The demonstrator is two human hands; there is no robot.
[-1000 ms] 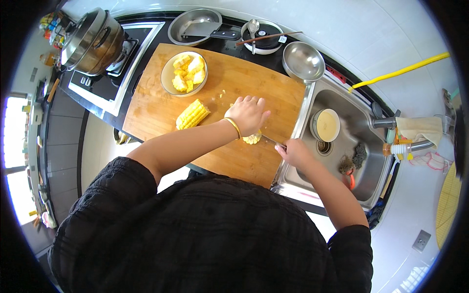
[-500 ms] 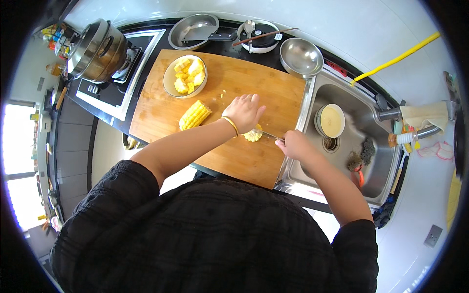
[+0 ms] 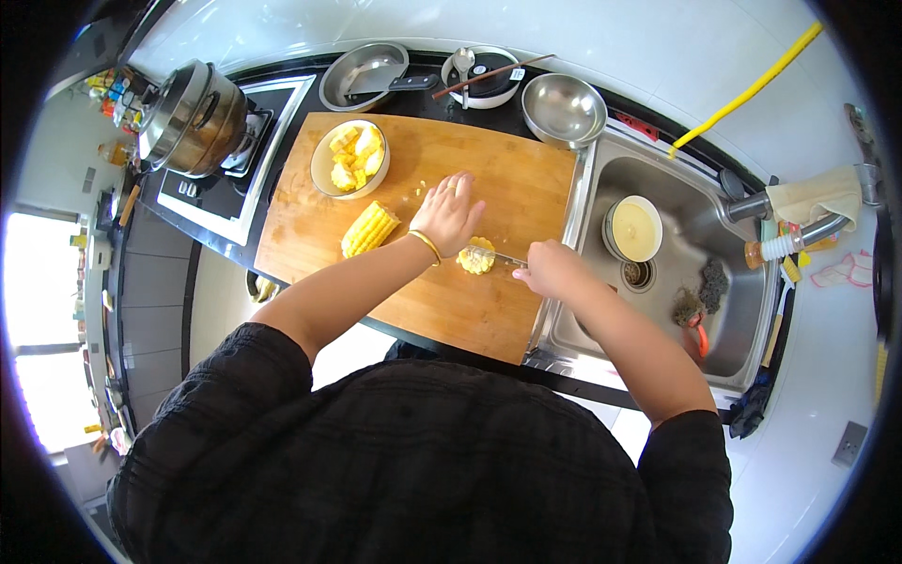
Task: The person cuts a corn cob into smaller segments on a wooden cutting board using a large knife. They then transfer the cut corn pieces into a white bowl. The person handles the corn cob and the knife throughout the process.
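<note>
My right hand (image 3: 554, 268) is closed around the handle of a knife (image 3: 508, 258). Its blade lies across a short piece of corn cob (image 3: 476, 261) on the wooden cutting board (image 3: 451, 315). Fingers stretched out, my left hand (image 3: 449, 214) is at the far side of that piece, over the blade's tip end. Whether its palm touches the blade is hidden. Left of this hand lies a longer length of corn (image 3: 370, 229). Farther back on the board, a bowl (image 3: 324, 174) holds several cut corn chunks (image 3: 357, 155).
A steel sink (image 3: 601, 310) at the right contains a bowl (image 3: 634, 228) and scrubbers (image 3: 689, 305). Behind the board are a steel pan with a cleaver (image 3: 376, 80), a lidded pot with a spoon (image 3: 484, 75) and a steel bowl (image 3: 564, 108). A large pot (image 3: 193, 122) stands on the stove.
The view has shifted slightly. More of the knife blade now shows over the short corn piece. Both hands remain in nearly the same places.
</note>
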